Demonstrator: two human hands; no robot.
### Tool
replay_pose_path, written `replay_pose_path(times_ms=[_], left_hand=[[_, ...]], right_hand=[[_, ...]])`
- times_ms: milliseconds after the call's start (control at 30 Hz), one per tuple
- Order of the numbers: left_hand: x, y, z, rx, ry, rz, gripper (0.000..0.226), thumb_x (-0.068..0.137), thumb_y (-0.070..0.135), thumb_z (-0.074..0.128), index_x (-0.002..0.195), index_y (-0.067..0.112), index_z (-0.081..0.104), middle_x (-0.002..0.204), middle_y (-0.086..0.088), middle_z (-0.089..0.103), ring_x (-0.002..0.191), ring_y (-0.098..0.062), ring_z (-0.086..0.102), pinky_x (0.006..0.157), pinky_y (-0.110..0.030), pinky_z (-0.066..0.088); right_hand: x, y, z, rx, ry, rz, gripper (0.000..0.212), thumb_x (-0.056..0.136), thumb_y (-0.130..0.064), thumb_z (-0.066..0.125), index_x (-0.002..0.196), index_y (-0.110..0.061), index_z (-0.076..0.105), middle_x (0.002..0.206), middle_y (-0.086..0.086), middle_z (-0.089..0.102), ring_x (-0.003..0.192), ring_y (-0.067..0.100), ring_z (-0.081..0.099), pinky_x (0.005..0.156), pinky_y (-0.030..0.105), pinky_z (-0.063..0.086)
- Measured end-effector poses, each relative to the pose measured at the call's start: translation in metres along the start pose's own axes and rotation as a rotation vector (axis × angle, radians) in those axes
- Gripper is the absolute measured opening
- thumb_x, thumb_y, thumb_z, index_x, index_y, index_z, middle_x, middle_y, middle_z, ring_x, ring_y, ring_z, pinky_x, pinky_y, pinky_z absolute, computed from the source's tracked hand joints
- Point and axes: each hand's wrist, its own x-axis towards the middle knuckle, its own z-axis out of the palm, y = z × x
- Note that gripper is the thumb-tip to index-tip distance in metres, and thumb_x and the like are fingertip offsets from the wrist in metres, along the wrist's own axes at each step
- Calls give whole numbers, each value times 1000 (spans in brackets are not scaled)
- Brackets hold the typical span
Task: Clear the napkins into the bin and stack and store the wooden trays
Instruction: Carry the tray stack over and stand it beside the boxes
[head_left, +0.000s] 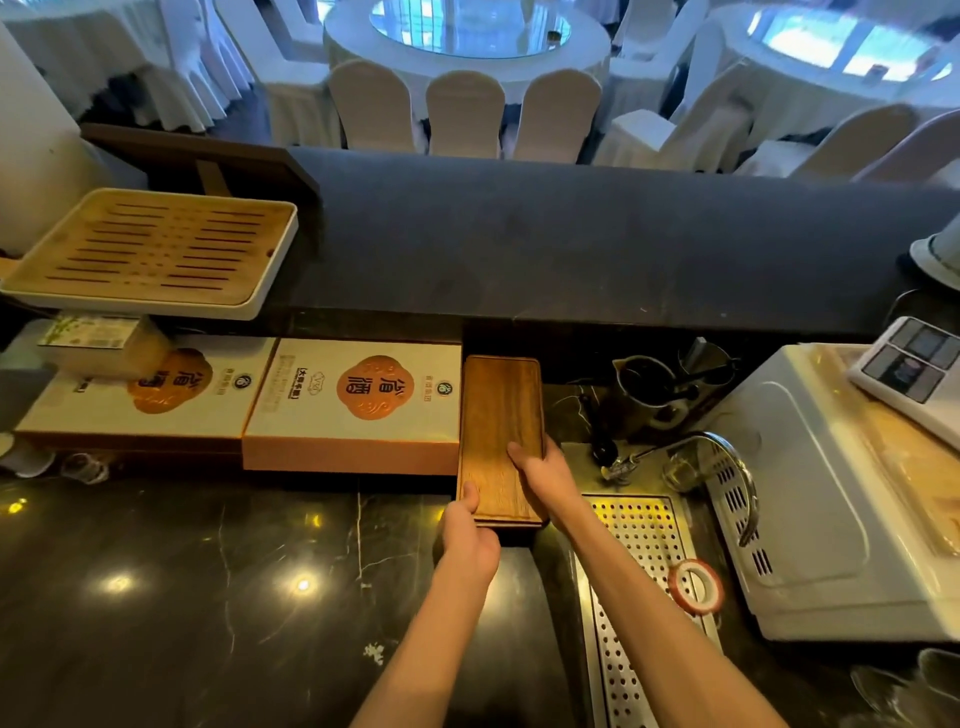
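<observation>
I see the wooden trays (500, 415) as a low stack of long, narrow, dark brown boards with rounded corners and visible grain, lying flat on the dark marble tabletop (208, 571). Thin layered edges show at the near end. The stack runs lengthwise from near to far, its far end reaching under the raised ledge at the tabletop's far edge.

surface: dark marble counter (208, 597) | on it: wooden trays (500, 415), two gift boxes (358, 405), tape roll (696, 587)
</observation>
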Motion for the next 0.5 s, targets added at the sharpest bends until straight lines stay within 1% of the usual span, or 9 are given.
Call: replay_pose_path(times_ms=[67, 100, 233, 300, 367, 433, 500], left_hand=[[6, 4, 13, -27, 55, 9, 37, 98, 12, 49, 135, 10, 49, 115, -22, 60, 101, -41, 58, 87, -55, 46], [9, 7, 18, -43, 83, 8, 37, 96, 9, 48, 134, 10, 50, 112, -21, 60, 97, -41, 57, 87, -56, 46], [21, 16, 29, -25, 158, -20, 36, 89, 9, 45, 123, 9, 56, 113, -22, 61, 97, -45, 58, 99, -59, 45], [25, 17, 32, -26, 232, -14, 35, 86, 10, 43, 119, 8, 56, 104, -20, 59, 91, -43, 57, 99, -54, 45], [23, 20, 29, -42, 286, -9, 36, 84, 9, 40, 118, 8, 53, 104, -20, 57, 94, -43, 56, 98, -51, 45], [18, 24, 21, -9, 204, -30, 40, 82, 6, 41, 119, 5, 54, 107, -21, 60, 97, -45, 57, 96, -53, 44], [14, 32, 11, 41, 77, -62, 43, 81, 5, 40, 121, 1, 54, 117, -24, 60, 108, -47, 56, 101, -58, 41]], right_hand=[[9, -4, 1, 13, 1, 11, 60, 92, -36, 61, 144, -19, 34, 134, 9, 53, 110, 24, 56, 85, 36, 51], [14, -6, 0, 15, 3, 18, 60, 92, -36, 61, 144, -20, 34, 134, 9, 53, 110, 24, 56, 85, 36, 51], [28, -7, 0, 21, 8, 73, 62, 92, -34, 61, 145, -20, 32, 135, 9, 52, 119, 30, 54, 92, 42, 48], [29, -5, 2, 38, 1, 74, 62, 92, -34, 61, 145, -21, 31, 136, 8, 51, 120, 31, 54, 94, 43, 48], [27, -5, 2, 51, -5, 76, 61, 93, -32, 60, 145, -21, 31, 136, 8, 51, 120, 30, 54, 94, 43, 48], [24, -6, -3, 103, -52, 70, 59, 94, -30, 58, 146, -21, 31, 137, 9, 52, 119, 30, 55, 98, 46, 48], [15, -6, -9, 221, -128, 70, 55, 96, -31, 55, 146, -23, 31, 135, 11, 54, 116, 30, 58, 97, 47, 50]])
